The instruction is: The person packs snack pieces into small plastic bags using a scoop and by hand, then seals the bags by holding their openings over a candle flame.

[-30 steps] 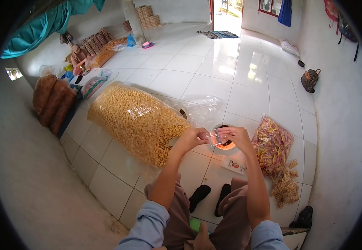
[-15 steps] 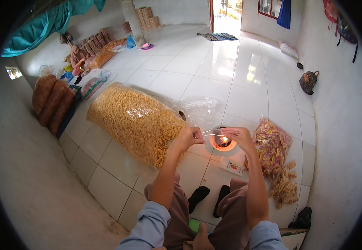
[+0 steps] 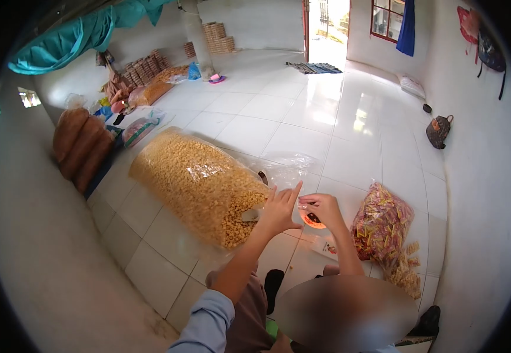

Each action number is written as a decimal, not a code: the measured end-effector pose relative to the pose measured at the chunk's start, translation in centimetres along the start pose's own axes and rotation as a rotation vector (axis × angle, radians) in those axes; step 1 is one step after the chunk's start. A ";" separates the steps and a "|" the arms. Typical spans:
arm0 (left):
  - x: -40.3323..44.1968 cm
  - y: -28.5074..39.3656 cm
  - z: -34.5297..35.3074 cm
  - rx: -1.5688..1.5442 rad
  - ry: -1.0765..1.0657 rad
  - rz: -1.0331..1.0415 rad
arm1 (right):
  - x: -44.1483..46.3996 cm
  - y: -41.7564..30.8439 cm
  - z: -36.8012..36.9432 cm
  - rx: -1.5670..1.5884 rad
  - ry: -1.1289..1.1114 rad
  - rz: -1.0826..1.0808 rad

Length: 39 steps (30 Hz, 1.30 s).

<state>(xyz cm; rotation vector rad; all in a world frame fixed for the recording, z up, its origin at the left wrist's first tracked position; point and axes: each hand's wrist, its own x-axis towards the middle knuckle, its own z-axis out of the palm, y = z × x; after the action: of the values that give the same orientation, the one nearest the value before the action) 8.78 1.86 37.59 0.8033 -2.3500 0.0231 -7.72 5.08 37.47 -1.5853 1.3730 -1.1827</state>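
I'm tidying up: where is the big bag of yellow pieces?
In the head view, the bag of yellow pieces lies on the floor, left of centre, by the left hand.

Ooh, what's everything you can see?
Snack bag: one, clear, yellow contents, floor left
Packet bag: one, mostly pink, floor right
Loose packs: several, golden, near packet bag
Dish: one, glowing orange, centre floor
Printed item: one, white, near dish
Sacks: about three, brown, left wall
Stacks: several, brown, far wall
Backpack: one, brown, right wall
Mat: one, bluish, doorway
Cloth: one, teal, upper left
Curtain: one, blue, window
Left hand: one, bare, near snack bag
Right hand: one, bare, near dish
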 end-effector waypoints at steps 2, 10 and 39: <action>-0.5 -1.5 1.3 -0.033 -0.117 -0.173 | 0.7 0.4 1.4 -0.074 0.001 -0.030; -4.2 -7.3 0.0 -0.145 0.032 -0.308 | 4.8 0.2 7.9 -0.023 -0.077 -0.051; -21.8 -17.4 14.1 -0.456 0.276 -1.304 | 12.6 26.7 20.1 -0.951 -0.085 -0.123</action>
<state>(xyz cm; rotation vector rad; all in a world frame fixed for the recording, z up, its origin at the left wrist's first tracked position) 23.49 -3.51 10.56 1.7496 -1.1476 -0.8386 2.77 -12.92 8.51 -2.3385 1.9415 -0.4899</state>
